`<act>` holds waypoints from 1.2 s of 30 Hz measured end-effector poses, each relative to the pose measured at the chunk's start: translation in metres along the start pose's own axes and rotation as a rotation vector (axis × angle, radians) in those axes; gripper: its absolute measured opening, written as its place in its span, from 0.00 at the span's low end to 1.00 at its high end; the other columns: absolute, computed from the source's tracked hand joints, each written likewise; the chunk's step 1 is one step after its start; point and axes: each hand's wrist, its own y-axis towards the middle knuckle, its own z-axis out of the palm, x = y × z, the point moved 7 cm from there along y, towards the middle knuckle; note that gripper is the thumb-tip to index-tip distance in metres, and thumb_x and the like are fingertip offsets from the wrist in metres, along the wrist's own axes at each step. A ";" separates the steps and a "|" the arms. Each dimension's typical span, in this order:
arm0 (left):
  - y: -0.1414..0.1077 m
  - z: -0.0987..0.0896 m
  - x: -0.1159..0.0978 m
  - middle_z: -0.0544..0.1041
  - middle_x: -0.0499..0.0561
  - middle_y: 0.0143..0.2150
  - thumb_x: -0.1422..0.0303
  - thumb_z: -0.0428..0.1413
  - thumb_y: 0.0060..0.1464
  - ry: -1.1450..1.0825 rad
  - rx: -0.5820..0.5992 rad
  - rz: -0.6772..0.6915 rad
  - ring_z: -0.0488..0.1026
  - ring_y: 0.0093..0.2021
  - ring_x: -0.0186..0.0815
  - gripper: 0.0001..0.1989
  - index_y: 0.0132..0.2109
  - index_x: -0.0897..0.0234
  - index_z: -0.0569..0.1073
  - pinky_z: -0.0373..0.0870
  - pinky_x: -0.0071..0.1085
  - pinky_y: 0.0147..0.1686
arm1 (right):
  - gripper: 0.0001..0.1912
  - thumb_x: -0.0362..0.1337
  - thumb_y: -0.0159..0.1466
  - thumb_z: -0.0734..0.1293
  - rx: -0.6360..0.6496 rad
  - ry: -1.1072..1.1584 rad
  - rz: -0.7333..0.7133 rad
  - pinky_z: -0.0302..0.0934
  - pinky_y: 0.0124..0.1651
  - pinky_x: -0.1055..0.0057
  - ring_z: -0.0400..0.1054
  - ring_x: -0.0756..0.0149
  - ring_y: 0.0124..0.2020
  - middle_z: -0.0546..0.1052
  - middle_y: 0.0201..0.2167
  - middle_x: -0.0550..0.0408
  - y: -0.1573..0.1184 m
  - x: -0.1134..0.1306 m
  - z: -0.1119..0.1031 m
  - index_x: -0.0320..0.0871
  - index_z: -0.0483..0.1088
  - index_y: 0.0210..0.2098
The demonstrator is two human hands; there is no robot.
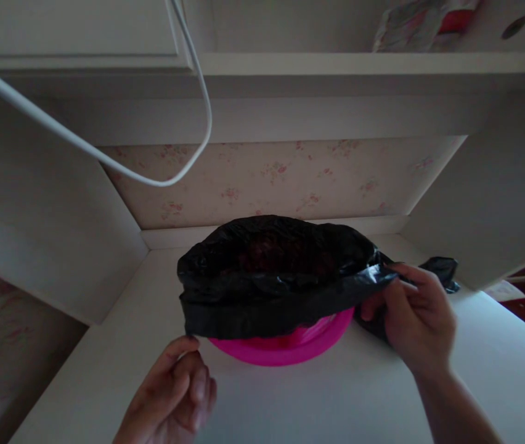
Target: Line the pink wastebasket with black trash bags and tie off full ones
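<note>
Left grip (177, 388), right grip (419, 317), edge of black bag (262, 311) between.

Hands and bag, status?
Left hand and right hand pinching black plastic bag; bag partly hides round pink plastic container; curved white cable clear of hands.

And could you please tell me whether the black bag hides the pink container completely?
No, the near rim of the pink container shows below the edge of the black bag.
</note>
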 end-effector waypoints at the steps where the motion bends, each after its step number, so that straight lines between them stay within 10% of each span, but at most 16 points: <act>1: 0.004 -0.010 -0.006 0.75 0.45 0.28 0.68 0.68 0.56 0.072 -0.070 0.094 0.72 0.26 0.29 0.05 0.41 0.56 0.82 0.76 0.24 0.30 | 0.13 0.47 0.67 0.73 -0.007 0.009 0.001 0.63 0.15 0.75 0.68 0.68 0.12 0.75 0.16 0.63 0.006 0.001 -0.001 0.46 0.71 0.44; 5: 0.014 -0.036 -0.025 0.80 0.48 0.41 0.66 0.70 0.53 0.386 -0.323 0.468 0.76 0.37 0.32 0.12 0.44 0.54 0.79 0.78 0.23 0.36 | 0.11 0.44 0.66 0.74 -0.020 0.061 0.028 0.64 0.16 0.74 0.68 0.68 0.13 0.73 0.17 0.66 0.024 -0.006 -0.005 0.46 0.73 0.44; 11: 0.041 -0.030 -0.014 0.69 0.53 0.70 0.66 0.73 0.48 0.768 -0.197 0.504 0.71 0.65 0.45 0.40 0.67 0.46 0.70 0.74 0.35 0.59 | 0.12 0.38 0.67 0.71 0.160 -0.158 -0.138 0.75 0.40 0.67 0.79 0.63 0.37 0.82 0.38 0.56 0.048 0.003 0.015 0.51 0.73 0.50; 14: 0.043 -0.028 -0.018 0.68 0.51 0.71 0.64 0.69 0.53 0.845 -0.186 0.598 0.69 0.68 0.47 0.31 0.63 0.45 0.75 0.70 0.38 0.64 | 0.19 0.32 0.65 0.66 0.447 -0.444 -0.322 0.68 0.59 0.53 0.75 0.55 0.55 0.80 0.51 0.50 0.057 0.019 0.050 0.49 0.73 0.54; 20: 0.036 -0.028 -0.022 0.77 0.49 0.64 0.59 0.62 0.60 1.058 -0.226 0.653 0.73 0.65 0.48 0.11 0.49 0.50 0.84 0.70 0.41 0.65 | 0.26 0.34 0.62 0.65 0.581 -0.627 -0.394 0.67 0.59 0.50 0.73 0.49 0.56 0.78 0.55 0.42 0.090 0.012 0.092 0.43 0.69 0.60; 28: 0.047 -0.039 -0.037 0.80 0.52 0.59 0.57 0.65 0.59 0.752 -0.306 0.577 0.75 0.61 0.49 0.18 0.54 0.53 0.81 0.73 0.44 0.63 | 0.28 0.40 0.65 0.63 0.512 -0.939 -0.135 0.73 0.49 0.44 0.79 0.41 0.46 0.83 0.44 0.36 0.141 -0.055 0.092 0.36 0.70 0.62; 36: 0.087 -0.035 -0.043 0.72 0.54 0.69 0.56 0.70 0.51 0.347 -0.222 0.448 0.70 0.67 0.52 0.25 0.56 0.53 0.81 0.81 0.37 0.53 | 0.37 0.27 0.61 0.63 0.647 -1.036 -0.597 0.49 0.71 0.31 0.53 0.37 0.74 0.70 0.68 0.41 0.116 -0.034 0.099 0.43 0.64 0.69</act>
